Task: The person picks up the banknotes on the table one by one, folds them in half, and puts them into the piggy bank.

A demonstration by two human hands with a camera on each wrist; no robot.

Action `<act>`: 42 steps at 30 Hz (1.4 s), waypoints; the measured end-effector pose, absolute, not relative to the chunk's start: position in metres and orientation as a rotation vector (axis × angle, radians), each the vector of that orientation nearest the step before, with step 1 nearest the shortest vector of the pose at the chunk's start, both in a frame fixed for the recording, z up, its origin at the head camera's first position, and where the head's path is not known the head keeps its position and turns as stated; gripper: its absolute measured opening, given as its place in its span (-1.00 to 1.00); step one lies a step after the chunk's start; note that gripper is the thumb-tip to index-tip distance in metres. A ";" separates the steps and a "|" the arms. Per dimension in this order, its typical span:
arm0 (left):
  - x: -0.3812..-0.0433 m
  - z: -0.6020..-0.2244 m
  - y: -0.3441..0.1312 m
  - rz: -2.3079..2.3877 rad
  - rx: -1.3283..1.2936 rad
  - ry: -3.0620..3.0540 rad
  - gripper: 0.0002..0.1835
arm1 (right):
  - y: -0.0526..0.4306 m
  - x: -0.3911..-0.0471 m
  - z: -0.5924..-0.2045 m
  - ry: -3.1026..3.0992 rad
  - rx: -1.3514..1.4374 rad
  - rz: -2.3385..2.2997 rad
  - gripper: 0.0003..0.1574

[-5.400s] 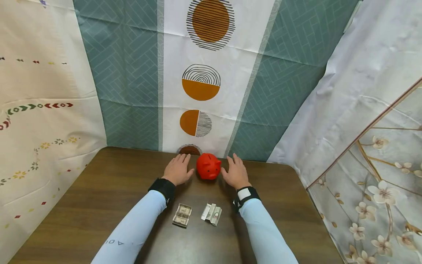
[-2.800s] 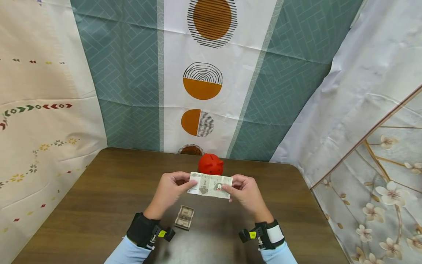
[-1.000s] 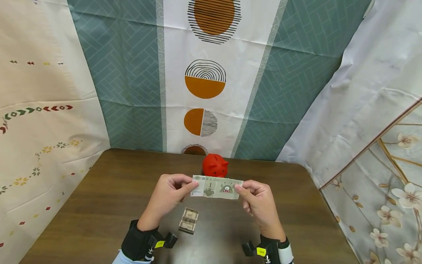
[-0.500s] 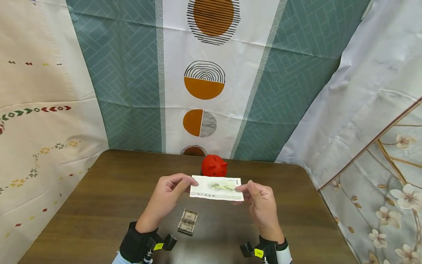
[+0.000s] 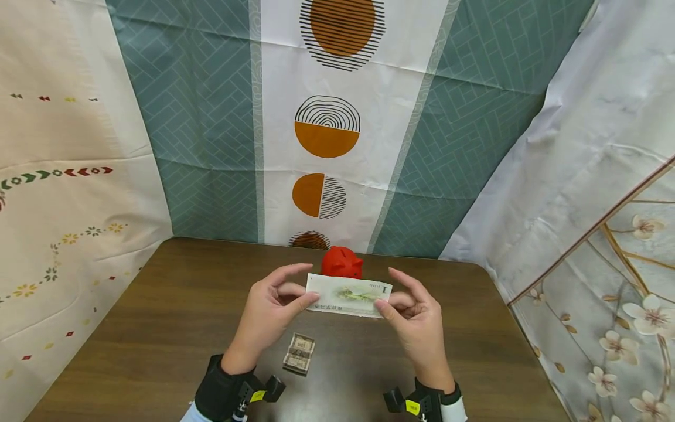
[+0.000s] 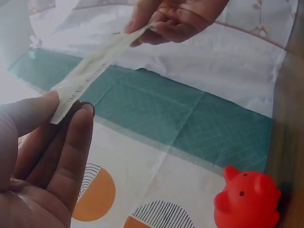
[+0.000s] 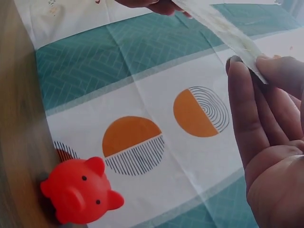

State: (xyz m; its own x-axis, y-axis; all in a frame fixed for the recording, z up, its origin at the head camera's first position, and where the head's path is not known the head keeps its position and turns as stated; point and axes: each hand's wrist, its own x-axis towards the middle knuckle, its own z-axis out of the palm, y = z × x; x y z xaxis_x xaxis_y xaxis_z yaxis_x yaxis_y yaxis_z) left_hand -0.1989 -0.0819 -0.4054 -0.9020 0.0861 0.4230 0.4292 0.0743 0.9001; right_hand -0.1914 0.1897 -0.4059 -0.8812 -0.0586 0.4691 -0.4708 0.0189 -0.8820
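Note:
A pale green-white banknote (image 5: 348,296) is stretched flat between both hands above the table, its printed side with a "1" turned up. My left hand (image 5: 269,310) pinches its left end between thumb and fingers. The right end is pinched by my right hand (image 5: 416,322), whose index finger points up off the note. Just behind the note sits a red piggy bank (image 5: 341,262), its lower part covered by the note in the head view. A creased brownish banknote (image 5: 299,354) lies on the table between the forearms, nearer the body.
The brown wooden table (image 5: 158,328) ends at a hanging patterned cloth (image 5: 211,146) just behind the piggy bank. Pale cloths hang along the left and right sides. Each wrist wears a black strap with a small camera.
Earlier both hands rested flat beside the piggy bank and the pale note lay folded on the table. It has since been picked up, spread out and turned over to its other side.

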 end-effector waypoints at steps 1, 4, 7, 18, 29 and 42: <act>-0.199 -0.406 -0.082 -1.911 -0.500 -2.106 -0.62 | 0.190 -0.192 -0.406 -2.001 0.541 1.930 -0.45; -0.200 -0.406 -0.083 -1.942 -0.458 -2.120 -0.81 | 0.189 -0.193 -0.407 -2.020 0.506 1.895 -0.71; -0.201 -0.406 -0.084 -1.974 -0.442 -2.123 -0.86 | 0.188 -0.193 -0.407 -2.022 0.487 1.877 -0.90; -0.202 -0.408 -0.084 -1.957 -0.508 -2.067 -0.89 | 0.190 -0.196 -0.408 -1.999 0.536 1.878 -0.88; -0.201 -0.407 -0.085 -2.101 -0.617 -2.000 -0.92 | 0.191 -0.196 -0.409 -1.926 0.617 2.083 -0.85; -0.199 -0.406 -0.085 -1.951 -0.668 -2.009 -0.97 | 0.190 -0.191 -0.405 -2.042 0.451 1.878 -0.88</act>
State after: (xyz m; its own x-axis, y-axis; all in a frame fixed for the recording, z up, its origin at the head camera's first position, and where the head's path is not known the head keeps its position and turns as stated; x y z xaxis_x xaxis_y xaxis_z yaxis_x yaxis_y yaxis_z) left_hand -0.1991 -0.0846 -0.4058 -0.8598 0.1423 0.4904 0.4943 -0.0089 0.8693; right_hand -0.1905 0.1900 -0.4053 -0.8957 -0.0101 0.4445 -0.4438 0.0811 -0.8925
